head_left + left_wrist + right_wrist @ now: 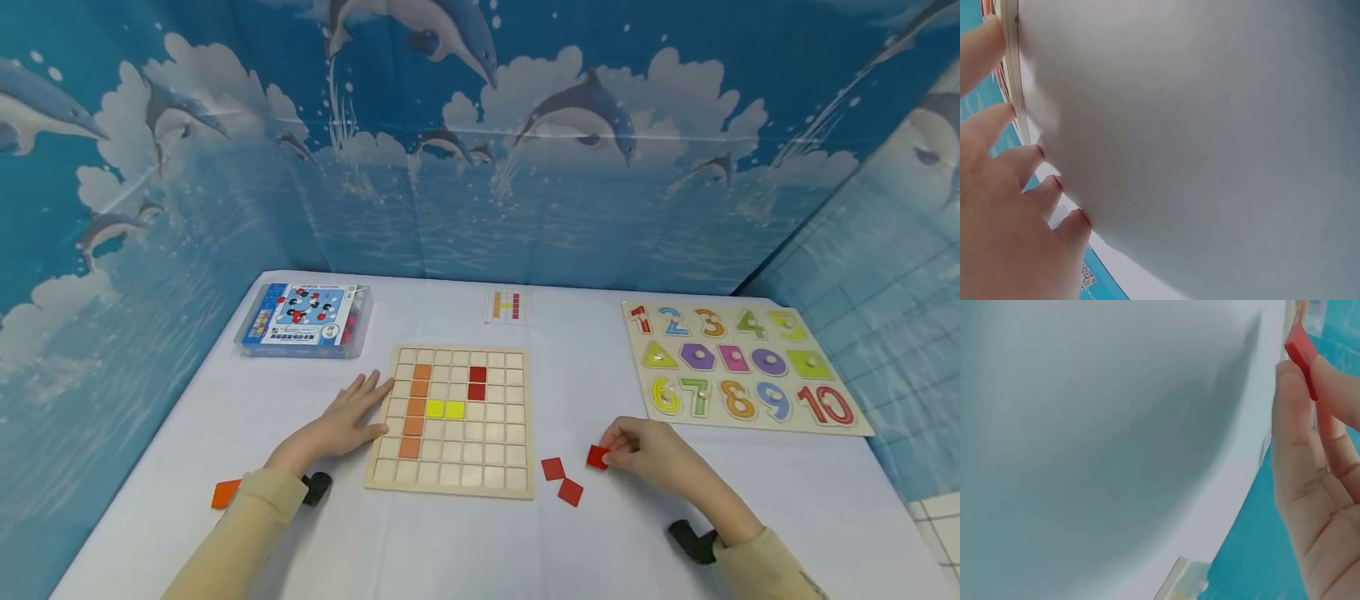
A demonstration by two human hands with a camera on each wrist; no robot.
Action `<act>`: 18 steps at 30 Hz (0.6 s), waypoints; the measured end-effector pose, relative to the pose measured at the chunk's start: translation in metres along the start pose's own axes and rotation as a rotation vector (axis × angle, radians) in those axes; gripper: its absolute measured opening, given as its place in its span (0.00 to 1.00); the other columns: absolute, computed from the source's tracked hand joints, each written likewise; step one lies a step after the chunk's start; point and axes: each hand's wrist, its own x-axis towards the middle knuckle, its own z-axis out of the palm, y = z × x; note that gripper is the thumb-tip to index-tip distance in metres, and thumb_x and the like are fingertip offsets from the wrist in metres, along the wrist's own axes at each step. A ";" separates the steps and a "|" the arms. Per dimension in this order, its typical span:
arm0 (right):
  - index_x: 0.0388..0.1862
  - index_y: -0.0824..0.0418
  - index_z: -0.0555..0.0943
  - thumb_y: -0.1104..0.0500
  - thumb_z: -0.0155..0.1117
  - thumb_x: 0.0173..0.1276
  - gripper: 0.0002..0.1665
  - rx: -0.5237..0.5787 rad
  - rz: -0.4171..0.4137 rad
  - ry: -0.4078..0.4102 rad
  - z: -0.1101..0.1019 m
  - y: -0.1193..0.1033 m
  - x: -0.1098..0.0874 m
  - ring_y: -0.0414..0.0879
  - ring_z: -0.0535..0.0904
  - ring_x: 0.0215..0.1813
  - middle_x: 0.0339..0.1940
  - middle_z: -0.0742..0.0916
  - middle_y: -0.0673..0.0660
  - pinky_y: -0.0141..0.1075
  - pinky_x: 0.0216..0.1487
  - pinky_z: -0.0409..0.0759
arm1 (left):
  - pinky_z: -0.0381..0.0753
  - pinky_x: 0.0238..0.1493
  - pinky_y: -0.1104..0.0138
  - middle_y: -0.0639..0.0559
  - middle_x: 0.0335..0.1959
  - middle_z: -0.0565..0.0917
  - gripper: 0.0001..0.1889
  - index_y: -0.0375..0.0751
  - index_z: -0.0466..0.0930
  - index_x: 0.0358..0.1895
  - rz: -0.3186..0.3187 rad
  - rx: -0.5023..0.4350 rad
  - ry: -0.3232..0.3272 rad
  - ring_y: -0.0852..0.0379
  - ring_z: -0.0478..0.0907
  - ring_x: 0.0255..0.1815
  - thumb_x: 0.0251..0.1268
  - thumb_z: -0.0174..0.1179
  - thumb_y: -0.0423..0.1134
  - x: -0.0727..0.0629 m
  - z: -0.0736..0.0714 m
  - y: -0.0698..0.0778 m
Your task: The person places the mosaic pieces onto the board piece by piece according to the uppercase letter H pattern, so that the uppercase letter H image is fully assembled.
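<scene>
My right hand pinches a red square tile between thumb and fingertips, to the right of the board; the right wrist view shows the tile tilted on edge. Spread fingers of my left hand rest at the left edge of a wooden grid board, thumb and fingertips right at its rim. On the grid lie a column of several orange tiles, two yellow tiles beside it and two red tiles at upper right. Two loose red tiles lie between board and right hand.
Behind the board lies a small pattern card with coloured squares. A clear plastic box with a molecule picture stands back left. A number and shape puzzle board lies at right. Orange pieces show beside the left sleeve.
</scene>
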 end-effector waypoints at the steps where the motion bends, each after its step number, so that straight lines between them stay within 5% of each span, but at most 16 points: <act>1: 0.36 0.57 0.82 0.64 0.70 0.62 0.05 0.009 -0.005 0.005 0.000 -0.001 0.001 0.43 0.77 0.35 0.29 0.83 0.49 0.28 0.35 0.80 | 0.33 0.77 0.37 0.34 0.80 0.43 0.38 0.41 0.50 0.79 0.000 0.002 -0.001 0.32 0.33 0.80 0.71 0.58 0.44 0.001 0.000 0.000; 18: 0.37 0.57 0.85 0.61 0.69 0.64 0.03 0.198 0.020 0.021 0.030 -0.068 0.069 0.47 0.83 0.34 0.29 0.86 0.52 0.34 0.39 0.81 | 0.32 0.78 0.38 0.35 0.81 0.41 0.39 0.41 0.49 0.79 -0.035 0.012 -0.031 0.33 0.31 0.81 0.71 0.57 0.44 0.002 -0.002 0.002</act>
